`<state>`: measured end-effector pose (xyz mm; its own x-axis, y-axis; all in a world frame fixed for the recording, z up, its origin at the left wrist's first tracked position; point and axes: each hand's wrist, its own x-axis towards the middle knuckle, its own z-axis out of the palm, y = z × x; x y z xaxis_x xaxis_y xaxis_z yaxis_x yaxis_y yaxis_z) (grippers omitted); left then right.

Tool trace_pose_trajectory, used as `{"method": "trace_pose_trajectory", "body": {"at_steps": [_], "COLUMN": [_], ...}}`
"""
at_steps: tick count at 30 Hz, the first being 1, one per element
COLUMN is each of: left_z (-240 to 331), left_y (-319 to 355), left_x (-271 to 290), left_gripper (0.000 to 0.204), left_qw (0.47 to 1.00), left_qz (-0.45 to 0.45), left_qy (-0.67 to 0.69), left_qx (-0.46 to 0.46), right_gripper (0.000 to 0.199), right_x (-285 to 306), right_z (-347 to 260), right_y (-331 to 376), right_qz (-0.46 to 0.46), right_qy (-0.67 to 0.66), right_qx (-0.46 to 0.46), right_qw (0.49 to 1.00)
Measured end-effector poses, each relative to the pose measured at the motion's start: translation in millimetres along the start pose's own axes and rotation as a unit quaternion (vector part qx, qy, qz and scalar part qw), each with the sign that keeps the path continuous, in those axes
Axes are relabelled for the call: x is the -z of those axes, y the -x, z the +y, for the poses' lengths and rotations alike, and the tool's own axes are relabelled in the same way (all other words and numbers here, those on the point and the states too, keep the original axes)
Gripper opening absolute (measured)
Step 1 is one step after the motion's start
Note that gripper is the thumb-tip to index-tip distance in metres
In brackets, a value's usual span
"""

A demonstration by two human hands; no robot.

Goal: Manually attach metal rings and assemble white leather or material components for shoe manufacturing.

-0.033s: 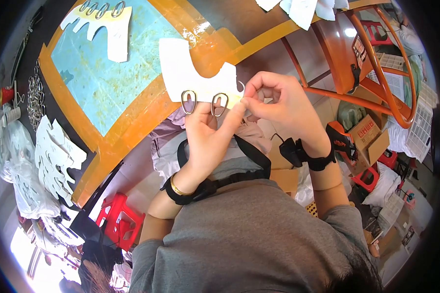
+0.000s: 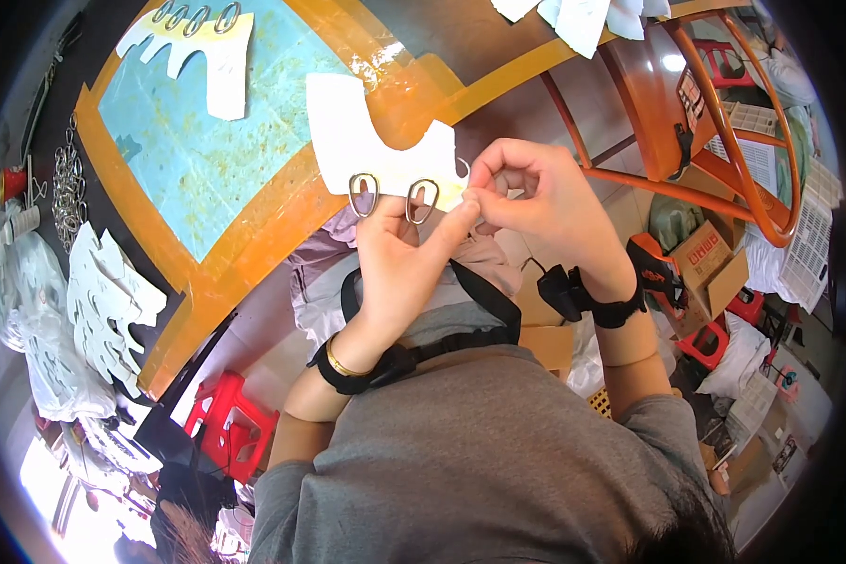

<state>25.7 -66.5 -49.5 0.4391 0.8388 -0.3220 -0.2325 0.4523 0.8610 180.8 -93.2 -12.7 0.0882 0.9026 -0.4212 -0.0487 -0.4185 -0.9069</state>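
Note:
My left hand [image 2: 397,274] holds a white cut-out piece [image 2: 343,132] with a curved notch, its thumb in front and fingers behind the near edge. Two oval metal rings [image 2: 377,195] hang through that edge, which has a yellowish strip. At the piece's right corner my right hand [image 2: 550,197] pinches with thumb and forefinger, close to the left thumb tip. A thin curve of another metal ring [image 2: 465,167] shows beside the right fingertips; the rest is hidden. On the table lies a similar white piece [image 2: 227,80] with several metal rings along its top edge.
The blue table top [image 2: 174,169] is bordered with orange tape [image 2: 141,221]. At left are a heap of metal rings [image 2: 69,188], a stack of white cut pieces [image 2: 99,291] and plastic bags [image 2: 61,367]. An orange chair [image 2: 634,94] stands right; a red stool [image 2: 226,423] is lower left.

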Motion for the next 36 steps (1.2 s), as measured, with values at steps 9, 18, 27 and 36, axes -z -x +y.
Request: {"method": "trace_pose_trajectory", "body": {"at_steps": [9, 18, 27, 36], "left_z": [3, -11, -15, -16], "left_y": [-5, -13, -11, -9], "left_x": [5, -27, -32, -35], "left_gripper": [0.014, 0.003, 0.005, 0.007], "left_qw": [0.998, 0.986, 0.986, 0.985], "left_qz": [-0.032, 0.063, 0.075, 0.095], "left_qy": [-0.009, 0.149, 0.140, 0.133], "left_qx": [0.059, -0.036, -0.049, -0.057], "right_gripper": [0.011, 0.010, 0.013, 0.011], "right_x": [2, -23, -25, -23], "right_z": [-1, -2, 17, 21], "right_y": [2, 23, 22, 17], "right_qz": [-0.014, 0.176, 0.271, 0.249], "right_qy": [-0.055, -0.029, 0.149, 0.107], "right_qx": [-0.014, 0.017, 0.193, 0.188], "right_qw": [0.998, 0.984, 0.931, 0.944]}}
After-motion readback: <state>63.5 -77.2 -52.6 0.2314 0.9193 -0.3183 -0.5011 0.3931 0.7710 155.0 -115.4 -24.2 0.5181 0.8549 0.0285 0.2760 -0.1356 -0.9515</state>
